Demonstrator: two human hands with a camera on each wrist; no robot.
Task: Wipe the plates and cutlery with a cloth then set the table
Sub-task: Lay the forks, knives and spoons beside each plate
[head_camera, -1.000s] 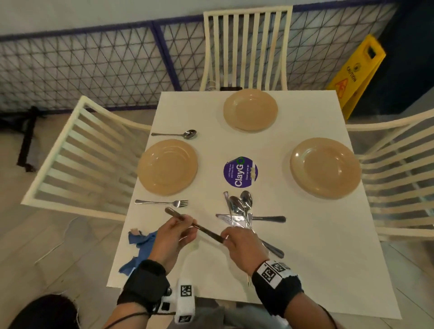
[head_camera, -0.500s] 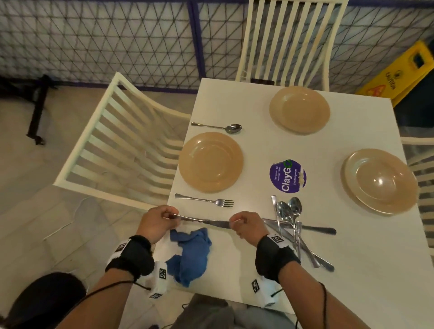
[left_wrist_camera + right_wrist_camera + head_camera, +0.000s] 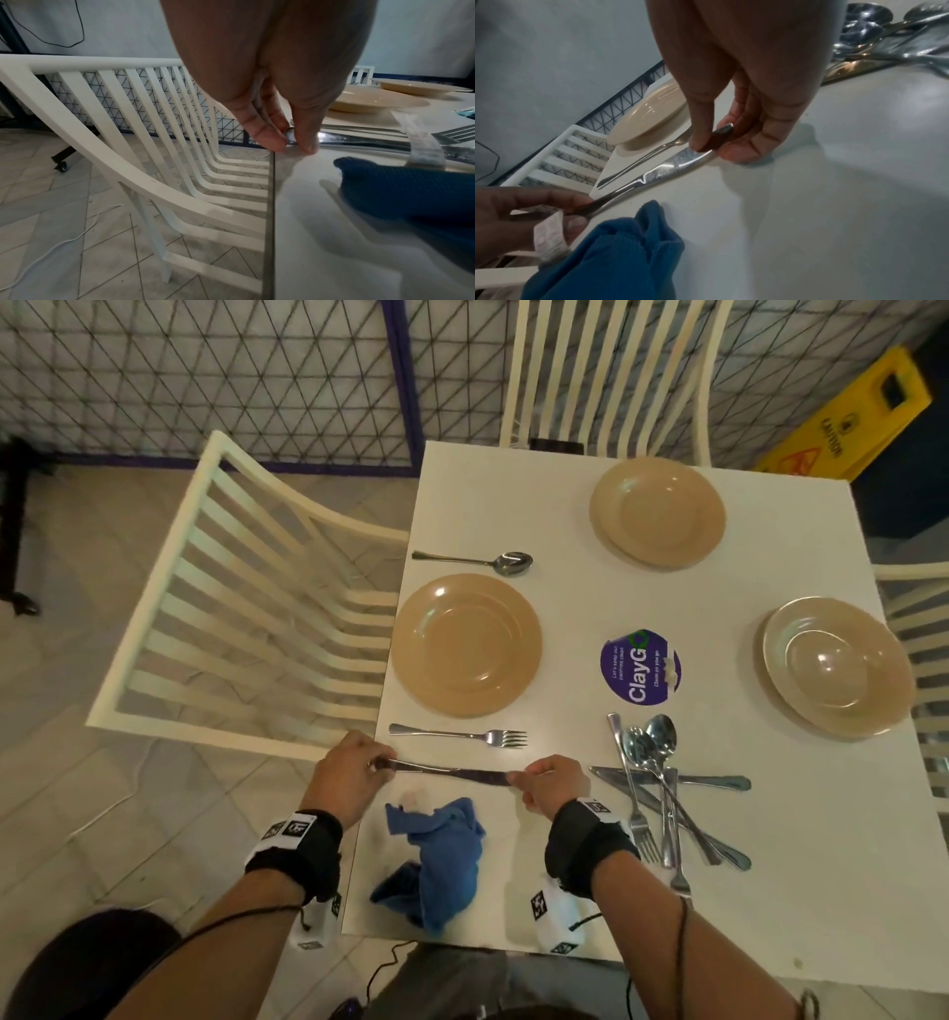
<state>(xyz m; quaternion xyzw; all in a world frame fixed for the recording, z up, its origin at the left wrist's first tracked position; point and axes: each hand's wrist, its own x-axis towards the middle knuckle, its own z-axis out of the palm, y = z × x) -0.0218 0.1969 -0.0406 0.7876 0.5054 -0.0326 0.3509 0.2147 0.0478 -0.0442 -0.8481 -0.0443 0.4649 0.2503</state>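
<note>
A steel knife (image 3: 447,771) (image 3: 670,164) (image 3: 359,141) lies level just above the white table (image 3: 770,891), parallel to a fork (image 3: 462,736) below the left tan plate (image 3: 466,644). My left hand (image 3: 354,775) (image 3: 287,140) pinches the knife's handle end at the table's left edge. My right hand (image 3: 549,785) (image 3: 713,146) pinches its blade tip. A crumpled blue cloth (image 3: 436,855) (image 3: 608,257) (image 3: 411,192) lies on the table between my wrists. A spoon (image 3: 477,560) lies beyond the left plate.
Two more tan plates sit at the far side (image 3: 657,510) and right side (image 3: 837,667). A pile of cutlery (image 3: 662,788) lies right of my right hand. A purple round sticker (image 3: 639,667) marks the table's middle. White slatted chairs (image 3: 246,608) stand around.
The knife, held raised and slanted over the table's front, has been carried left and lowered to lie level below the fork. My head has moved, so the table appears shifted right.
</note>
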